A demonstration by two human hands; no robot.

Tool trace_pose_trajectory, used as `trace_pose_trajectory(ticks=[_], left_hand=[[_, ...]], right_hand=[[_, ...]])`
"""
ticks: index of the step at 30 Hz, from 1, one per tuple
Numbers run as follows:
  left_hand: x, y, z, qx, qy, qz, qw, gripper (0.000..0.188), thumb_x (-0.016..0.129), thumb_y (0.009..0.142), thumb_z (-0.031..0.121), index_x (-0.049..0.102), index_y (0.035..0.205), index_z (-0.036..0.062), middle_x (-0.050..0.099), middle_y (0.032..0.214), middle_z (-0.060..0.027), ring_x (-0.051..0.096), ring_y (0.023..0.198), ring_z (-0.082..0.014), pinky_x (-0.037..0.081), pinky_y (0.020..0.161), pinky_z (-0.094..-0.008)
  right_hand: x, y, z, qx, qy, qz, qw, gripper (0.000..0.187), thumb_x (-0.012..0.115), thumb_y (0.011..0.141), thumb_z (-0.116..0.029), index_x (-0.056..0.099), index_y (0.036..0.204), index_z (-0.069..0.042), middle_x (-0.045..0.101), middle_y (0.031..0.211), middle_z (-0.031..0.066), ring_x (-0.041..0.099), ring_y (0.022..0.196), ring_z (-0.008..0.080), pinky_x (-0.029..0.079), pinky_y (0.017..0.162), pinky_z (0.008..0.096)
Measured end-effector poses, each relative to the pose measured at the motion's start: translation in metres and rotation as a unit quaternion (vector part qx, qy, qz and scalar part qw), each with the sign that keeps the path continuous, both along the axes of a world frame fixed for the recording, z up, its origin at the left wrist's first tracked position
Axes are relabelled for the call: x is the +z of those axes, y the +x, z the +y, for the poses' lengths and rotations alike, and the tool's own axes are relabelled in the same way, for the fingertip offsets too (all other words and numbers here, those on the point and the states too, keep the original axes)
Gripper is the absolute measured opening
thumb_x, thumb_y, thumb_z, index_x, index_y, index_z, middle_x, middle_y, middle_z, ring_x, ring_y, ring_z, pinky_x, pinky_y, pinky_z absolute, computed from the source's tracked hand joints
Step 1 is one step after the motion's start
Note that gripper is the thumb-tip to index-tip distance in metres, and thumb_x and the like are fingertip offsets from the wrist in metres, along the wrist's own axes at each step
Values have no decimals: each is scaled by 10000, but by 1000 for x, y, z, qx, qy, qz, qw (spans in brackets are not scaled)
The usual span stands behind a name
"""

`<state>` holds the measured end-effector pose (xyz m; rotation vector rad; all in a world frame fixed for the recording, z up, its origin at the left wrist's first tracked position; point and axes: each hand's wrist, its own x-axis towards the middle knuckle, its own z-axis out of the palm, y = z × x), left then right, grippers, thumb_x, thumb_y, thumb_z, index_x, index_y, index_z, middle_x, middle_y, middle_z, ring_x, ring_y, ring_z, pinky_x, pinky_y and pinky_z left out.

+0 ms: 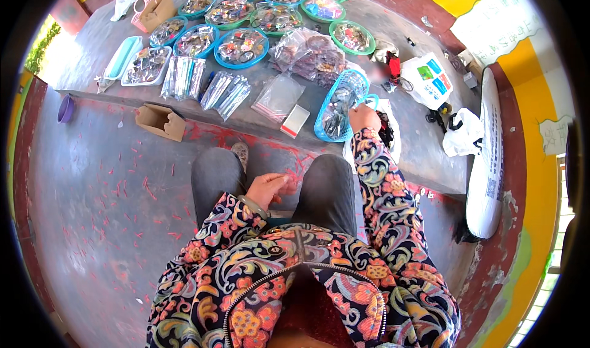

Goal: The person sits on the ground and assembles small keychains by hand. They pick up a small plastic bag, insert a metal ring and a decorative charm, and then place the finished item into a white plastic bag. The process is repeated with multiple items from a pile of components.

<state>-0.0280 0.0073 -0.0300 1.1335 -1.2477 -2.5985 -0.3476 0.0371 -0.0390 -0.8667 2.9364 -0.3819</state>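
My right hand (364,118) reaches forward to the right side of a long blue plastic basket (323,115). Its fingers are closed at the basket's looped handle (373,99). Dark items in clear packets (338,111) fill the basket. Above my lap, between the knees, my left hand (268,189) has loosely bent fingers with a gap between them, and nothing shows in it. Left of the basket, on the raised ledge, lie a white box with a red edge (295,121) and a stack of clear plastic bags (278,96). Behind the basket is a heap of bagged brown goods (310,53).
Round tubs of small packaged goods (241,48) crowd the ledge's far side. Packs of pens (225,94) lie near its front edge. An open cardboard box (160,122) and a purple bowl (66,109) stand on the floor. White bags (462,132) are at right, beside a long white wrapped object (485,163).
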Motion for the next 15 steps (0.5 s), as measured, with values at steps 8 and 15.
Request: trace_pose_trajectory(ticks=[8, 15], left_hand=[[-1, 0, -1, 6, 12, -9, 1000, 256, 496, 849, 219, 550, 989, 12, 619, 875, -101, 602, 790, -153, 378, 483, -186], [0, 0, -1, -10, 7, -9, 1000, 238, 497, 851, 213, 549, 970, 13, 618, 876, -99, 603, 794, -148, 389, 484, -179]], right_hand=[[-48, 40, -26, 164, 22, -89, 982, 280, 559, 688, -322, 629, 715, -52, 603, 700, 158, 588, 698, 321, 466, 648, 383], [-55, 121, 23, 261, 54, -227, 937, 263, 540, 699, -315, 634, 755, -76, 612, 708, 128, 593, 678, 279, 466, 619, 380]])
